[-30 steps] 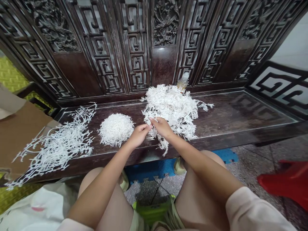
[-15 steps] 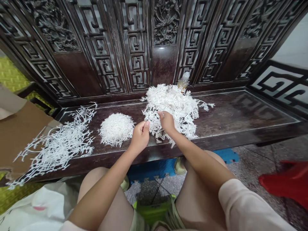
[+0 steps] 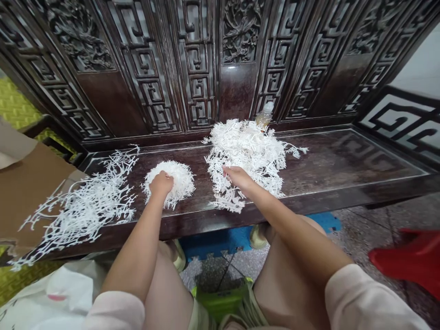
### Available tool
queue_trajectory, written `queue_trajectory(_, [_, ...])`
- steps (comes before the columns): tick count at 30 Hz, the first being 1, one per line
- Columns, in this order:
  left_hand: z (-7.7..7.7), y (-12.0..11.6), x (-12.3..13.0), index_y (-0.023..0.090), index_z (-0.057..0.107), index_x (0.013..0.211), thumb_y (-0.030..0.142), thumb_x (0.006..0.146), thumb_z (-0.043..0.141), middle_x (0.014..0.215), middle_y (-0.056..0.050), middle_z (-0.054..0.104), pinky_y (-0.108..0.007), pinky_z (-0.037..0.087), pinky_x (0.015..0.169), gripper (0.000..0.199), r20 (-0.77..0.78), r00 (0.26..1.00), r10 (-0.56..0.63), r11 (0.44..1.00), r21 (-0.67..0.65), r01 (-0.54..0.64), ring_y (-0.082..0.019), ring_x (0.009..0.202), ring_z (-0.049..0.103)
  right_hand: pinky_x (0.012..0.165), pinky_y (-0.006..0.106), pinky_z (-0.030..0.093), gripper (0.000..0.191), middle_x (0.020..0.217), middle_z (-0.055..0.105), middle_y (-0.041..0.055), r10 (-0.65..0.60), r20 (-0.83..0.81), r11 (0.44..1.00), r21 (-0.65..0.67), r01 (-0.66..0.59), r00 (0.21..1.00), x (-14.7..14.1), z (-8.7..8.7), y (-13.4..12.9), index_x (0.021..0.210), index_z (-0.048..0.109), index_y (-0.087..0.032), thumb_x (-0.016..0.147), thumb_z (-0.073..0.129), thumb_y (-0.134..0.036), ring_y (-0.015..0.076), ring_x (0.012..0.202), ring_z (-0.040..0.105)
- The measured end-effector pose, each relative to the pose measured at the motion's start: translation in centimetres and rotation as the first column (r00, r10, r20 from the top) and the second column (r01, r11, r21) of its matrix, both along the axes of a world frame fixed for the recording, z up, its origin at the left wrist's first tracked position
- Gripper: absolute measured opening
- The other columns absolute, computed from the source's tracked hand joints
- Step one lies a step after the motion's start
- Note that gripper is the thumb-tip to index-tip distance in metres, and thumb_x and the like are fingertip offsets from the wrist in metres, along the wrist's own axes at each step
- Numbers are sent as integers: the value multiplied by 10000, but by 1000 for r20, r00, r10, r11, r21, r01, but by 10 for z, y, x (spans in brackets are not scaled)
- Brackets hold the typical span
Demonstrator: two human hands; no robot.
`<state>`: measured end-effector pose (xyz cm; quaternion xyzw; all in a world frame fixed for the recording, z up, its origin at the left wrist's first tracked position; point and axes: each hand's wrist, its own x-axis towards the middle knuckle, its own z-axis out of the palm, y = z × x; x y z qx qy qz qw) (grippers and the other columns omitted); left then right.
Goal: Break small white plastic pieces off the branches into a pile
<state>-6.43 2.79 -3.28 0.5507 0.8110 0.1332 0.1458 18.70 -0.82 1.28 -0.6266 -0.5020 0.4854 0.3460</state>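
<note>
Left hand [image 3: 161, 182] is palm down on the small round pile of white pieces [image 3: 180, 183], left of centre, fingers curled in and touching it; can't tell if it grips anything. Right hand [image 3: 238, 176] is near centre at the lower left part of the large pile of white sprigs [image 3: 249, 142], thumb and fingers pinched close together; likely contact with sprigs, but can't confirm a hold. Loose sprigs [image 3: 228, 201] sit just below it, by the front edge of the worktop [image 3: 337, 160].

Versus half a second ago: left hand has gone from beside the large pile over to the round pile; right hand stays at the large pile, a bit lower. The heap of thin white stems [image 3: 92, 201] on the left hasn't changed.

Left fingertips are hidden, and individual pieces blend together, too fine to separate. Bottle [image 3: 266, 112] behind the large pile has its lower part covered. Brown cardboard [image 3: 34, 192] is cut off at the left edge, red object [image 3: 409, 261] at the right edge; can't make out what the latter is.
</note>
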Motion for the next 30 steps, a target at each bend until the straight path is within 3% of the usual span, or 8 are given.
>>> queue_trajectory(4, [-9,-2,-4,136,395,1124,310,709,438,1027,-187,539,-441,351,758,452,-76,985,153,988,11,-153,-323,934,514,507,235,274,354,547,392,-10,24,-4,1000,-9,-24,1000,-1,-1,-2,555,468,-173,701,466,-496,94,501,336])
queue_trajectory(8, [5,-5,23,146,409,1140,316,719,443,1119,-198,461,-471,315,816,454,-109,981,163,969,207,-138,-340,1052,418,503,231,272,351,532,364,-17,10,-25,1000,-14,-11,1000,0,-1,0,565,472,-168,709,461,-488,90,499,331])
queue_trajectory(10, [16,-10,42,164,496,1048,327,729,436,1125,-165,456,-441,307,849,362,-46,999,14,969,248,-2,-316,1078,388,497,228,269,343,532,361,-19,-2,-40,1000,-25,1,999,1,0,1,572,473,-168,710,465,-482,87,495,324])
queue_trajectory(12, [26,-19,60,183,553,949,381,768,379,1082,-115,495,-385,325,854,320,173,951,-255,954,205,218,-261,1034,428,493,226,265,337,533,364,-20,-8,-58,999,-42,6,998,1,1,1,577,472,-170,705,473,-482,84,491,316])
queue_trajectory(15, [33,-38,85,179,558,912,506,791,283,969,-67,560,-319,374,785,443,587,677,-443,874,115,472,-189,872,510,489,222,261,329,534,354,-24,-10,-100,998,-59,4,995,0,2,0,578,463,-174,701,478,-479,82,492,309])
queue_trajectory(17, [33,-49,98,160,549,902,569,767,289,876,-52,578,-299,387,733,503,737,555,-387,860,71,505,-164,760,527,493,222,265,325,551,362,-21,-14,-118,998,-57,7,993,-1,2,-1,576,462,-173,701,477,-473,84,507,321])
queue_trajectory(20, [31,-58,110,144,551,857,614,730,325,761,-28,566,-277,385,690,536,825,485,-290,889,44,456,-131,649,513,519,226,279,328,588,397,-8,-24,-116,999,-47,19,993,-2,1,-1,577,466,-168,709,463,-469,95,557,359])
queue_trajectory(30, [31,-66,123,153,558,739,653,684,368,526,14,453,-249,364,596,537,894,417,-162,951,29,307,-98,520,414,506,235,271,338,528,377,-27,-31,-89,999,17,32,996,-9,-11,-2,572,450,-174,708,445,-484,87,494,328])
